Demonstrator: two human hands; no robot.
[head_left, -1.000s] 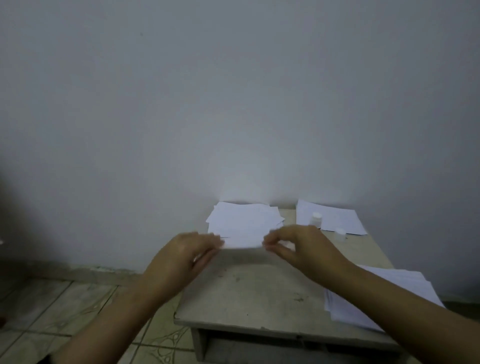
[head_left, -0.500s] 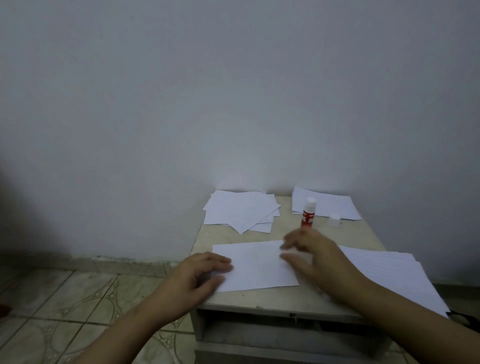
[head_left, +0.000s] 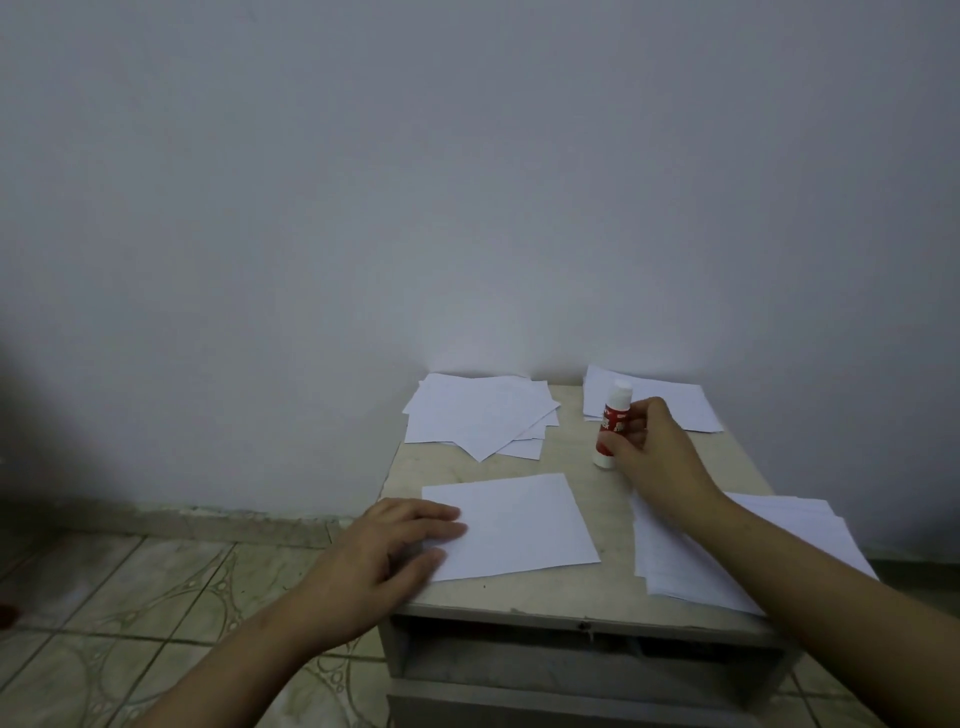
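A white sheet of paper (head_left: 519, 525) lies flat near the front of a small beige table (head_left: 566, 597). My left hand (head_left: 384, 551) rests on the sheet's left edge with its fingers straight. Behind the sheet a red and white glue stick (head_left: 612, 423) stands upright, and my right hand (head_left: 654, 452) grips it round its red middle. The stick's white top shows above my fingers.
A loose pile of white sheets (head_left: 480, 415) lies at the table's back left, more sheets (head_left: 675, 405) at the back right against the wall. A thicker stack (head_left: 727, 551) lies under my right forearm. Tiled floor (head_left: 130, 623) spreads to the left.
The sheet came down from between both hands onto the table. My right hand then left it, moved back and took hold of the glue stick. My left hand stayed on the sheet.
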